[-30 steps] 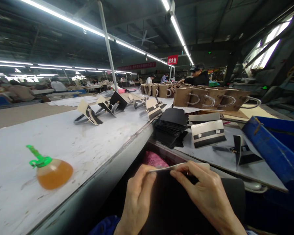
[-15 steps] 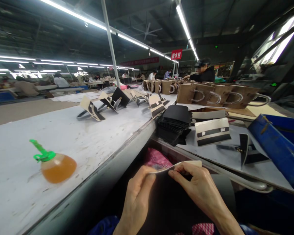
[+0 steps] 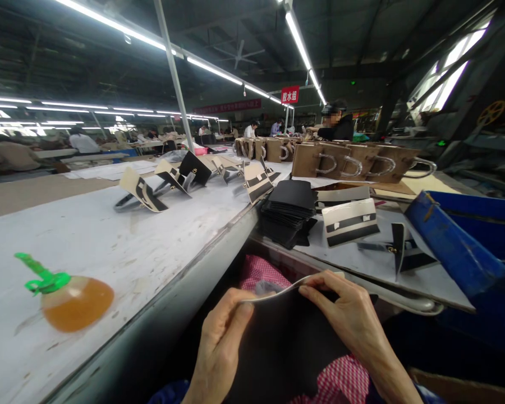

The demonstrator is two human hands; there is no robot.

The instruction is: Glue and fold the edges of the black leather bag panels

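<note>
The black panel (image 3: 286,342) is held over the lap, below the near edge of the worktop (image 3: 122,247). Its pale top edge runs left to right between the hands, rising slightly toward the right, and the black face points at the wearer.

- Left hand (image 3: 223,342): grip pinching the left end of the top edge.
- Right hand (image 3: 353,320): grip pinching the right end of the same edge.

An orange glue bottle (image 3: 73,300) sits on the worktop, well apart to the left. A stack of black pieces (image 3: 288,210) lies beyond the panel.
</note>
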